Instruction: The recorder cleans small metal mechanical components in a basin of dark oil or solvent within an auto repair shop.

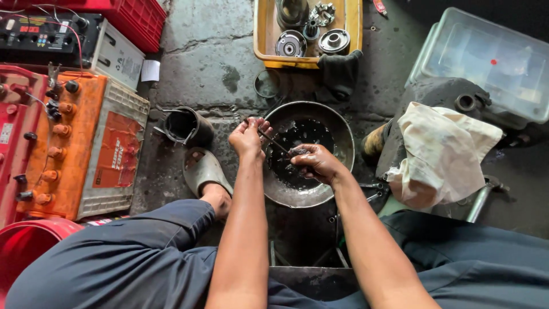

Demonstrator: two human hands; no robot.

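Left hand (pixel 247 136) pinches a thin rod (pixel 273 142); right hand (pixel 316 162) clamps a small dark part (pixel 296 152), both over the metal basin (pixel 343 131).

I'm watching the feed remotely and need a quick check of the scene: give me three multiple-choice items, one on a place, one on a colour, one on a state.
1. Where are both hands working?
A. Over the yellow tray
B. Over the round metal basin
C. Over the orange battery

2. What colour is the tray holding the metal parts?
A. Yellow
B. Blue
C. Green

3. What state is the basin in?
A. Dry and empty
B. Covered by a lid
C. Holding dark liquid

Answers:
1. B: the left hand and right hand meet above the round metal basin.
2. A: the tray with round metal parts is yellow.
3. C: dark liquid lies in the open basin.
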